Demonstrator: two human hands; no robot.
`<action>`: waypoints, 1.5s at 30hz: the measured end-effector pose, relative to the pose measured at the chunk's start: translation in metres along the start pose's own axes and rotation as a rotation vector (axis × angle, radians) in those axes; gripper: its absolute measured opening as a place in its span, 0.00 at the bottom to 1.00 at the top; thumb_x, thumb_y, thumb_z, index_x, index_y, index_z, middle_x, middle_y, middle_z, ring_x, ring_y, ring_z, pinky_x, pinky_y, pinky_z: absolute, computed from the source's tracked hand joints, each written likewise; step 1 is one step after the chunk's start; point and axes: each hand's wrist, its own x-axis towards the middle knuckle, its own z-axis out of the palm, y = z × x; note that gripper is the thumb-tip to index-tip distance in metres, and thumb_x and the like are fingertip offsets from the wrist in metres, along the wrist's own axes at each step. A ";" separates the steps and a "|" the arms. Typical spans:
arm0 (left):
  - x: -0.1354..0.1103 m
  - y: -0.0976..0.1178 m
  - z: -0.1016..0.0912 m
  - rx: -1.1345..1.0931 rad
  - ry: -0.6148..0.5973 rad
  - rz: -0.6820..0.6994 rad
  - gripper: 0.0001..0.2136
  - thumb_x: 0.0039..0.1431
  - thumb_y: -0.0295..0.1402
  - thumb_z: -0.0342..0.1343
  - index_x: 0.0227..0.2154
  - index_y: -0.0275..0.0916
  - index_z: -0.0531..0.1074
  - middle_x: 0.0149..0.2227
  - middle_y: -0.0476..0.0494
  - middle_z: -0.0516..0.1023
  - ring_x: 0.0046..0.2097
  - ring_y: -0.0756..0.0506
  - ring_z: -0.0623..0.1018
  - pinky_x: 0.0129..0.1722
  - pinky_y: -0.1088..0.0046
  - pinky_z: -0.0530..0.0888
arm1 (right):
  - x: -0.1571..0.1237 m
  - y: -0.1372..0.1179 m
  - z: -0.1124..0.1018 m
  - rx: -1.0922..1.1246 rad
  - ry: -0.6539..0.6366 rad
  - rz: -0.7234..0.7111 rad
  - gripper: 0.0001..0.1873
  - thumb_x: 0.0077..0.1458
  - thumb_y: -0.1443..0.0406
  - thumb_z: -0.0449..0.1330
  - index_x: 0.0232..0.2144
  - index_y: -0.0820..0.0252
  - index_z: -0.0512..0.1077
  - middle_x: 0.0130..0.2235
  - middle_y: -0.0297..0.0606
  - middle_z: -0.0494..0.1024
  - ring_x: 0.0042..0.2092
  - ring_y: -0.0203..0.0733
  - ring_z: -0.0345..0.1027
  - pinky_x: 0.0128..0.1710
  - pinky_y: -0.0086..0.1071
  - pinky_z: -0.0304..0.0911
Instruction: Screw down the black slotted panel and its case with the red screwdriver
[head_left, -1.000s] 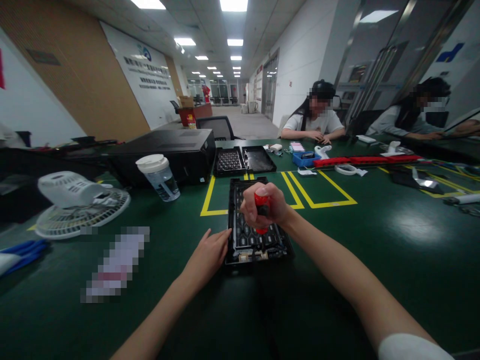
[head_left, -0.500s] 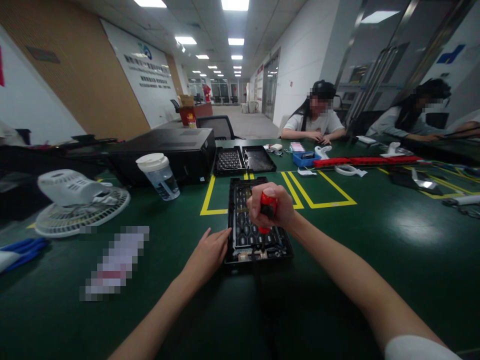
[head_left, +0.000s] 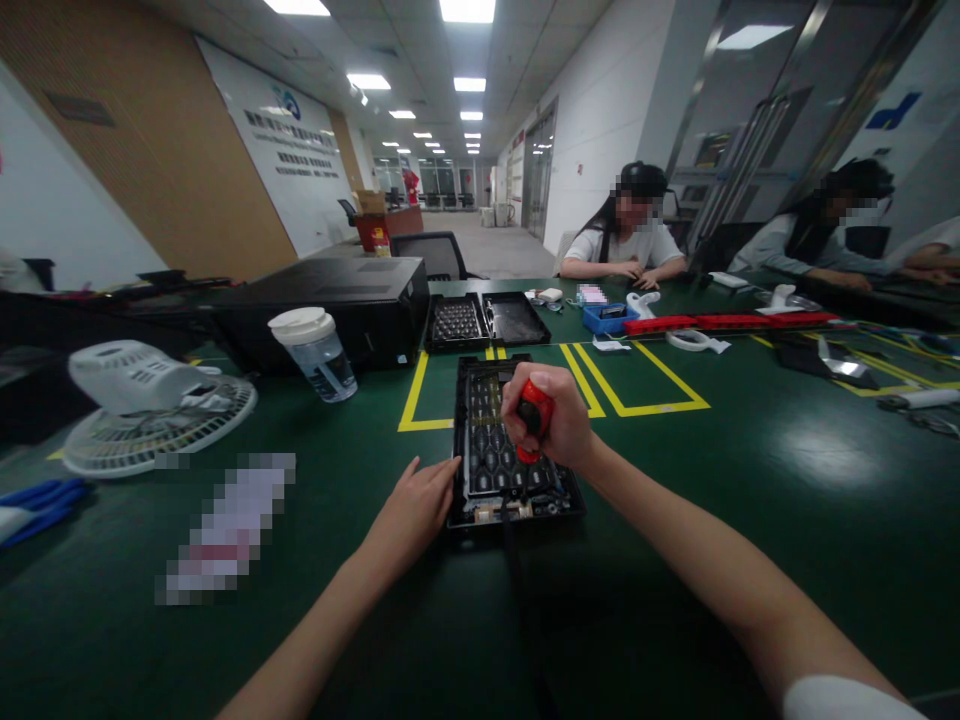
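Note:
In front of me on the green table lies an open black plastic case (head_left: 491, 465), with rows of rounded dark cells inside and small parts along its near end. My right hand (head_left: 559, 415) is closed around a screwdriver (head_left: 534, 405) with a red and black handle, upright over the near right part of the case. The screwdriver's tip is too dark to make out. Along the case's left edge rests my left hand (head_left: 420, 505), its fingers stretched out and its thumb apart. A black strap or cable (head_left: 514, 560) runs from the near end toward me.
Beyond the case lies a second opened black case (head_left: 517, 318). To the left are a lidded plastic cup (head_left: 315, 355), a white fan (head_left: 157, 405) and a large black box (head_left: 337, 310). A blue tray (head_left: 609, 318) and a tape roll (head_left: 691, 341) lie right. Across sits a person (head_left: 630, 240).
My right hand and the screwdriver handle have turned and tilted slightly. The left hand stays against the case. The whole view has shifted a little.

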 end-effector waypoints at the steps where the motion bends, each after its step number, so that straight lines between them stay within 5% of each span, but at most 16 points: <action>1: 0.000 0.000 0.000 0.000 -0.001 0.002 0.20 0.60 0.29 0.38 0.55 0.34 0.60 0.54 0.39 0.69 0.53 0.45 0.70 0.58 0.53 0.57 | -0.001 0.000 0.002 -0.016 0.014 -0.009 0.16 0.53 0.62 0.46 0.21 0.65 0.67 0.14 0.30 0.64 0.11 0.28 0.52 0.09 0.21 0.47; 23: 0.001 0.001 -0.001 -0.002 -0.006 -0.010 0.20 0.60 0.29 0.38 0.54 0.35 0.60 0.54 0.39 0.69 0.54 0.45 0.69 0.59 0.53 0.56 | -0.005 0.002 0.020 -0.279 0.446 -0.173 0.15 0.56 0.63 0.47 0.20 0.63 0.63 0.15 0.26 0.60 0.12 0.25 0.51 0.11 0.20 0.47; 45: 0.000 -0.003 0.003 -0.012 0.005 0.000 0.20 0.60 0.30 0.39 0.55 0.36 0.60 0.54 0.40 0.69 0.54 0.45 0.69 0.58 0.52 0.56 | -0.008 0.005 0.026 -0.376 0.572 -0.238 0.15 0.59 0.62 0.46 0.22 0.61 0.62 0.17 0.25 0.59 0.14 0.25 0.52 0.12 0.21 0.47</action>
